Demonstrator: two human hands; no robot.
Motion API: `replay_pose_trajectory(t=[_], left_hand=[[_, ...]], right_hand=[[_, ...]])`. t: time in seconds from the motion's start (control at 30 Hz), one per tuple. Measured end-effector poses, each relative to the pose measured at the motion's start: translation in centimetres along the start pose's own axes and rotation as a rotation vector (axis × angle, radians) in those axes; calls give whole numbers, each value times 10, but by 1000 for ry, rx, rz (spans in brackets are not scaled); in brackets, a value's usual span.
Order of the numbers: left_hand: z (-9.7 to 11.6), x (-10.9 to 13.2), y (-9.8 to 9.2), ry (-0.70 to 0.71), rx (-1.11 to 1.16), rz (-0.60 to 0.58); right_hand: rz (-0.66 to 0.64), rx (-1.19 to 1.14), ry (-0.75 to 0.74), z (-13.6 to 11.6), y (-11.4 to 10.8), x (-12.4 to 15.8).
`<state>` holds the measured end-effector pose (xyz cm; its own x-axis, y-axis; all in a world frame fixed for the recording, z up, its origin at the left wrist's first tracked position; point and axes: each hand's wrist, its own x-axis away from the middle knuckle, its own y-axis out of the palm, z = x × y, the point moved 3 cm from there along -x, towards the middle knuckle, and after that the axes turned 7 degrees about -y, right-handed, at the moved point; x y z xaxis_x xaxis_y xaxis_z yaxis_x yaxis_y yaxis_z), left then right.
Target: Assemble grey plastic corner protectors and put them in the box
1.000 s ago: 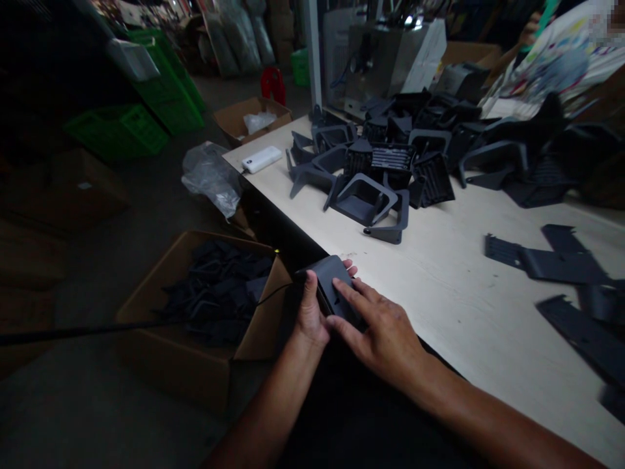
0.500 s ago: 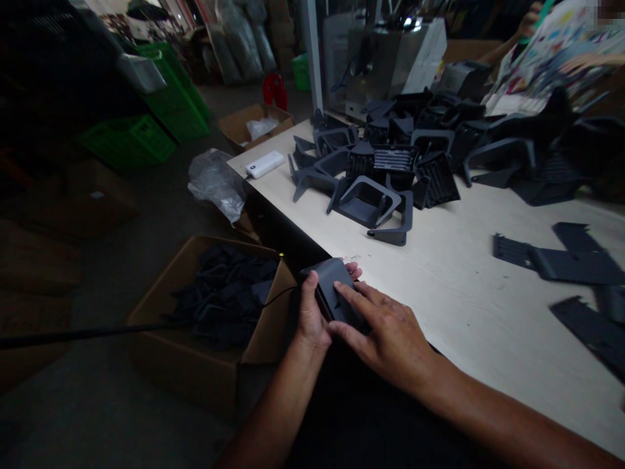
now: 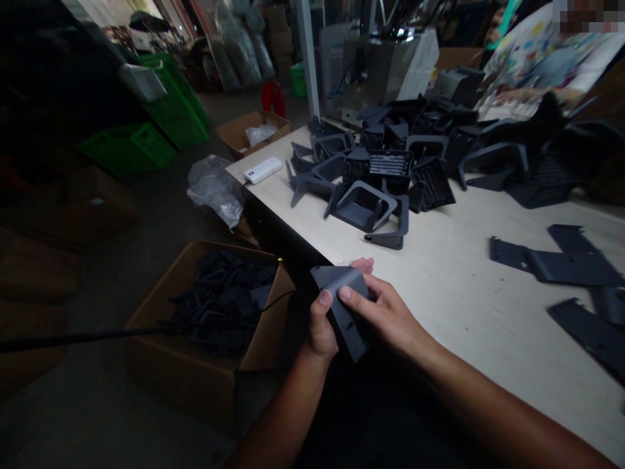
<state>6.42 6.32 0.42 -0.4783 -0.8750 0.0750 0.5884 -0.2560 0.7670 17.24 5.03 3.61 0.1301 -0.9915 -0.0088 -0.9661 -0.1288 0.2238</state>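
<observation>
A dark grey plastic part [image 3: 347, 306], bent with a flat face and small slots, is held between both hands just off the table's near edge. My left hand [image 3: 323, 329] grips its left side, thumb on the face. My right hand [image 3: 385, 309] closes on its right edge with the thumb pressed on the face; its other fingers are partly hidden behind. Beyond the hands, a pile of similar dark grey plastic parts [image 3: 366, 203] lies on the white table [image 3: 439, 273]. Several flat dark grey plates [image 3: 566, 264] rest to the right.
A cardboard box [image 3: 195, 371] full of dark parts stands on the floor at the left. On the table's far left corner lies a white power bank [image 3: 263, 170]. Green crates [image 3: 127, 146] and a plastic bag [image 3: 215, 189] are further off. A person in a patterned sleeve [image 3: 527, 58] is across the table.
The grey part has been turned, so more of its slotted face and lower corner shows. My right hand has shifted from fingers laid across the face to gripping the right edge.
</observation>
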Motion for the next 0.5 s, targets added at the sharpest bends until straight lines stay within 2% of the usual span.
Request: replay_pose_trajectory(t=[0.07, 0.1, 0.2, 0.27, 0.4, 0.5], left_hand=[[7, -5, -3, -46, 90, 38], [12, -8, -6, -62, 147, 93], [26, -17, -14, -81, 242, 331], [30, -18, -14, -66, 202, 445], [26, -13, -5, 3, 48, 522], [22, -10, -5, 13, -17, 535]], right_hand=[[-1, 0, -29, 2, 1, 3], [-24, 7, -27, 4, 2, 5], [-126, 24, 23, 13, 2, 12], [-124, 33, 18, 18, 1, 16], [-2, 99, -87, 24, 2, 23], [0, 119, -85, 27, 4, 24]])
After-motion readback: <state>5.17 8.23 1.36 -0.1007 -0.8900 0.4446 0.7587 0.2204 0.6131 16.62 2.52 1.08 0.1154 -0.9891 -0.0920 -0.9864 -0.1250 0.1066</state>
